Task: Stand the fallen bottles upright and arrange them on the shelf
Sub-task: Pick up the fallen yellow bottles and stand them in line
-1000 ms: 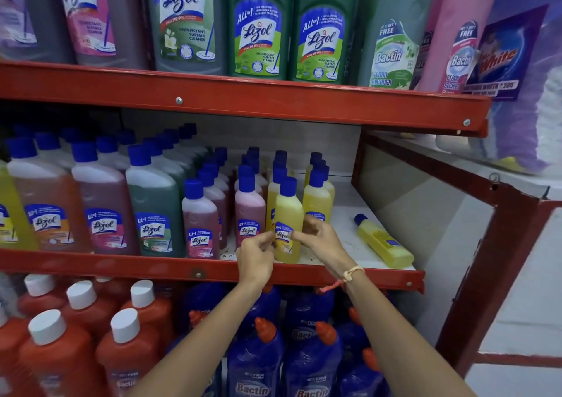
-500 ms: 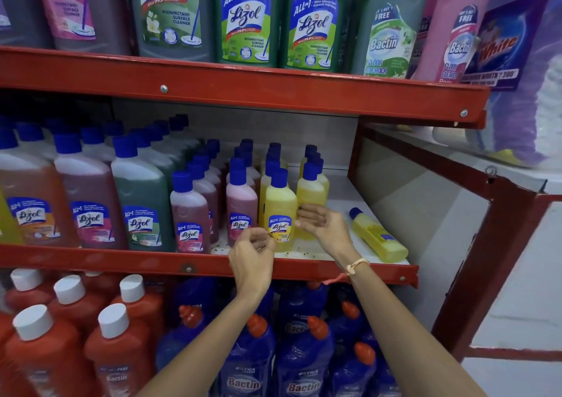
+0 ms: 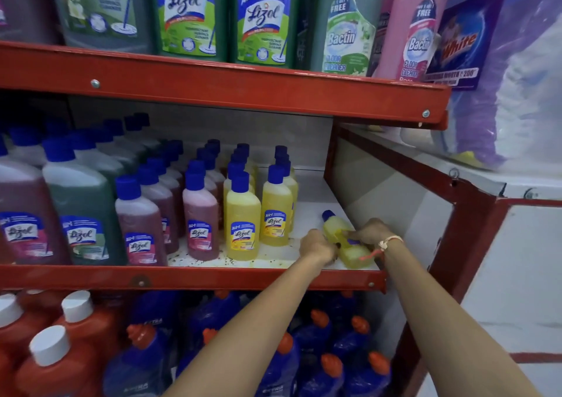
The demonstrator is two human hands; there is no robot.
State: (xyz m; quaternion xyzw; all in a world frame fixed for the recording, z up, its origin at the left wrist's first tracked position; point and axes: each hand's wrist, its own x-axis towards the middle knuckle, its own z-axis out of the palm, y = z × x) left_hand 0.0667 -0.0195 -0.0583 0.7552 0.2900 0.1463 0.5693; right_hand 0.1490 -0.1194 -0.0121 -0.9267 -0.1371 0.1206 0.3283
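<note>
Both hands have shifted right: left hand [image 3: 317, 246] and right hand [image 3: 369, 234] close fingers around the fallen yellow Lizol bottle [image 3: 345, 238]; next, tip it upright on the shelf [image 3: 194, 276].

Lighting is even and moderately bright, no harsh glare. Deep shadow sits under the upper red shelf [image 3: 225, 92] at the back left. Motion blur smears the left-side bottles [image 3: 82, 214] and labels. Wide-angle distortion bends the frame edges; colours look oversaturated.
</note>
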